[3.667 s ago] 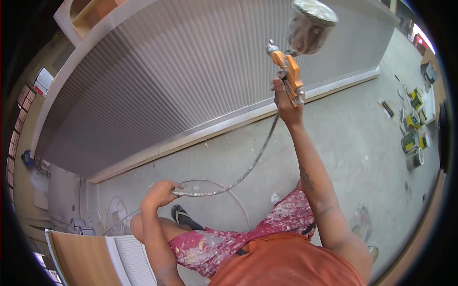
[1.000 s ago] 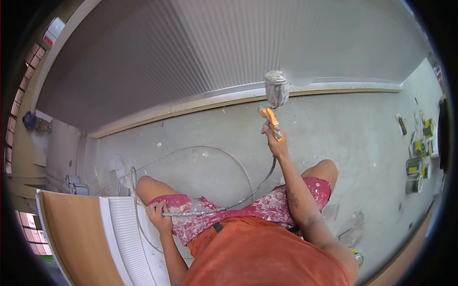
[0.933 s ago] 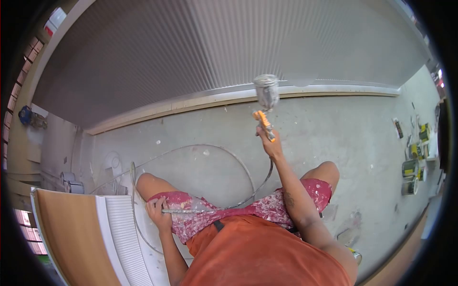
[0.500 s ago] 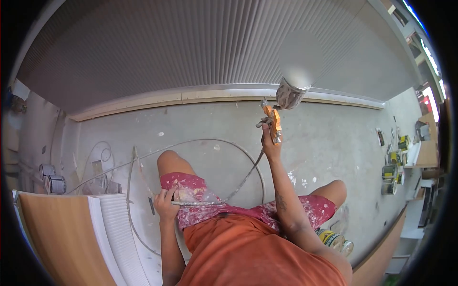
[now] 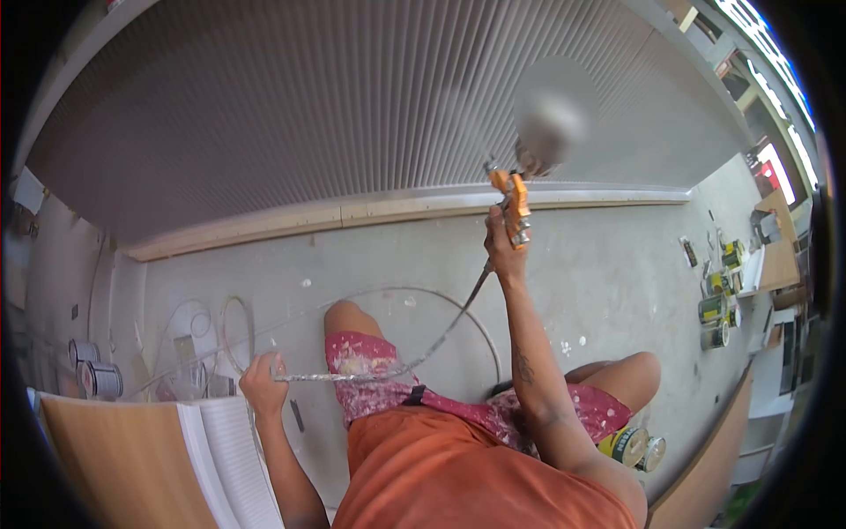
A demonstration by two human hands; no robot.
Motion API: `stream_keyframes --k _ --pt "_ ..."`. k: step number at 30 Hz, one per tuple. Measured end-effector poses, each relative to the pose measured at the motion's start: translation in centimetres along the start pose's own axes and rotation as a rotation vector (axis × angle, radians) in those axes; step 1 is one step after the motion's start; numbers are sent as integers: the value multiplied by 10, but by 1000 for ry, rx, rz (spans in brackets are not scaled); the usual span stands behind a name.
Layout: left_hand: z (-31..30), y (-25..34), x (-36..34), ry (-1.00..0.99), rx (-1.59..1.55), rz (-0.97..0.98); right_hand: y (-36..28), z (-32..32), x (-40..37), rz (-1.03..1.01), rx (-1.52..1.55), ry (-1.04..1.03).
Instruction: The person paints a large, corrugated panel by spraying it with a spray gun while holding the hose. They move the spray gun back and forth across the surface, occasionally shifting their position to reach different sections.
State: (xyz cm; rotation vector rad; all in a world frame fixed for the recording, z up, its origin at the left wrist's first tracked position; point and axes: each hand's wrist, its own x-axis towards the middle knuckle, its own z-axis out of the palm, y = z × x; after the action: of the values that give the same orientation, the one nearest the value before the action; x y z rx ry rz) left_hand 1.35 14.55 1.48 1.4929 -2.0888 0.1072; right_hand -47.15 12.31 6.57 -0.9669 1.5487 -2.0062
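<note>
Gripping an orange-and-silver metal spray gun (image 5: 511, 196) in the head view, the right hand (image 5: 506, 250) is closed around its handle, with the gun raised before the lower part of a long, grey, vertically ribbed panel (image 5: 352, 115). A paint-smeared metal cup (image 5: 534, 163) tops the gun; much of it is blurred, so its contents cannot be told. From the handle, a thin, paint-spotted grey hose (image 5: 308, 377) sags across to the left hand (image 5: 263, 383), whose fingers appear curled around it. Pale wooden edging (image 5: 264, 231) runs along the panel's foot on the grey concrete floor (image 5: 608, 264). Beside the person's paint-splashed red shorts (image 5: 361, 357) stands a yellow-and-black can (image 5: 629, 446), with more labelled metal cans (image 5: 713, 309) grouped farther right.
</note>
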Motion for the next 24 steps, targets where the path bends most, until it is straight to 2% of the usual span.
stream_keyframes --k 2,4,7,9,11,12,13,16,17,19,20,24 --pt "1 -2 13 9 -16 -1 -33 9 21 -83 94 30" --pt "18 -5 30 -3 -32 -8 -39 18 55 -214 228 -7" --pt "20 2 37 33 -54 23 -65 28 69 -288 385 -15" --pt "18 6 38 33 -25 31 -50 21 70 -307 381 -48" --pt "20 12 37 41 -36 37 -8 6 68 -432 -32 10" --pt "18 14 36 37 -40 34 3 -3 56 -236 -73 -41" --pt "14 15 34 38 -40 37 5 -2 43 -174 -197 -20" --pt "10 17 33 12 -57 10 42 -19 18 228 -466 -161" --pt "8 19 34 15 -65 4 48 -24 15 233 -463 -160" --pt "4 21 35 27 -68 0 49 -24 12 456 -540 -215" --pt "0 24 36 46 -84 12 47 -24 14 452 -531 -217" --pt "1 31 35 56 -97 22 10 -15 44 -12 -230 -44"
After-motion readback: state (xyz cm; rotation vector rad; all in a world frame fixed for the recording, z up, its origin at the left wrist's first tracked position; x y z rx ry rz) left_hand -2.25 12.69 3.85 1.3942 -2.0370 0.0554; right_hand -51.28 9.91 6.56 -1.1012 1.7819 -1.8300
